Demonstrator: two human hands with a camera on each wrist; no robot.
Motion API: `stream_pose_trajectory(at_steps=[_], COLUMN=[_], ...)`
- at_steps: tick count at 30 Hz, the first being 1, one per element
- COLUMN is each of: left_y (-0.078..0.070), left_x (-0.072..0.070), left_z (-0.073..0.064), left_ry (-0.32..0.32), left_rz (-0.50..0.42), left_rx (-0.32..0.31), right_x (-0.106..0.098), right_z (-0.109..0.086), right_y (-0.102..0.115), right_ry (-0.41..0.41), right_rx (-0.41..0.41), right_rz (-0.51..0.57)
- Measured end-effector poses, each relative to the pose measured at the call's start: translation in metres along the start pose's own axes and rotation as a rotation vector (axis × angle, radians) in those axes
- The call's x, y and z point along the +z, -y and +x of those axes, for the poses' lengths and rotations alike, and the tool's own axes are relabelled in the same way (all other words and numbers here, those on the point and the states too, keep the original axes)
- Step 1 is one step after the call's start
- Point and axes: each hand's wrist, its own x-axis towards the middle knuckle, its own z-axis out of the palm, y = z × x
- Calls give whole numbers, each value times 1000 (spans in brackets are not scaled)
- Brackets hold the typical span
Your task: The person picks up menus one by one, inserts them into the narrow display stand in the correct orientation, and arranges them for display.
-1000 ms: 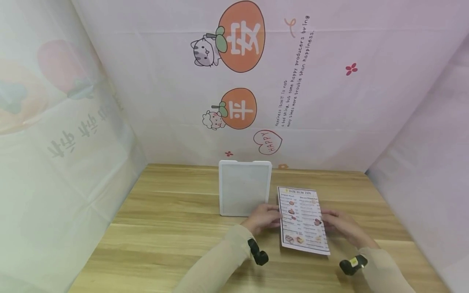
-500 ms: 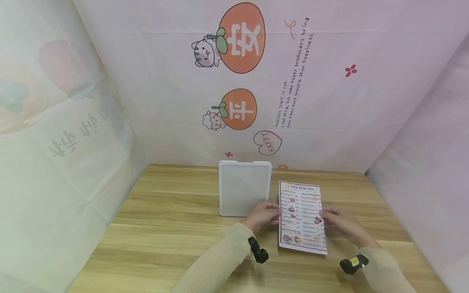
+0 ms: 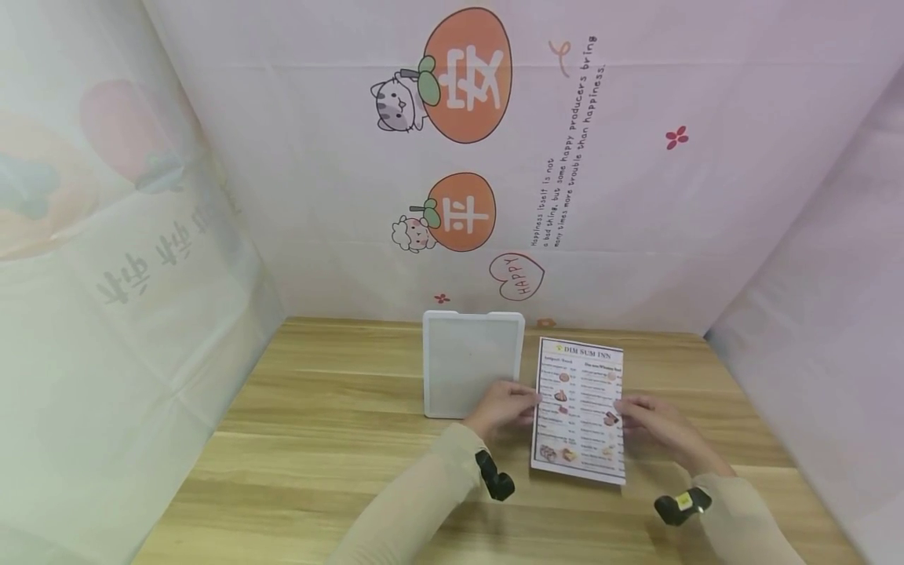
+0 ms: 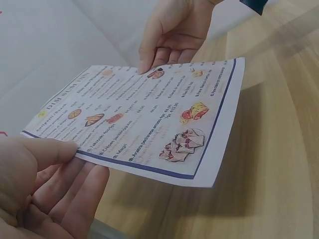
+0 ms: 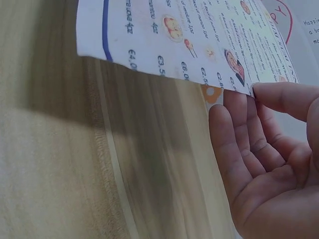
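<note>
A printed menu sheet point(image 3: 581, 408) headed "DIM SUM INN" is held up off the table between both hands. My left hand point(image 3: 503, 406) pinches its left edge, thumb on top and fingers beneath, as the left wrist view shows with the sheet point(image 4: 144, 119) tilted. At the opposite edge, my right hand point(image 3: 657, 428) pinches the paper between thumb and fingers; in the right wrist view the thumb point(image 5: 284, 97) lies on the print. Behind the left hand stands a white-framed upright panel point(image 3: 472, 365) with a pale grey face, its lower right corner partly hidden by that hand.
The wood-grain table point(image 3: 318, 455) extends to a back wall hung with a printed cloth point(image 3: 621, 212) of cartoon fruit and lettering. More pale cloth hangs on the left and right sides. Black camera mounts point(image 3: 497, 477) sit on both wrists.
The menu sheet has risen and shifted slightly away from me, its top end tipping up and its lower end swinging left. Both hands keep pinching its edges; the panel stays where it was.
</note>
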Motion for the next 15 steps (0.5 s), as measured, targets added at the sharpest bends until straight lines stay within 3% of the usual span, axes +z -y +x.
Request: stream_pose_trajectory(at_steps=[7,12,15], left_y=[2,-11,-18], left_x=[-1,-2,-3], left_z=[9,4,1], left_ry=[-27,-49,-60], left_rz=[-9,4,42], left_rx=[-11,-40,-27], right_x=[-1,-2,-3], right_z=[-2,-2,-1], right_y=[8,14,17], right_ry=[12,25,28], right_rx=[-35,-75,-109], right_rz=[4,23,34])
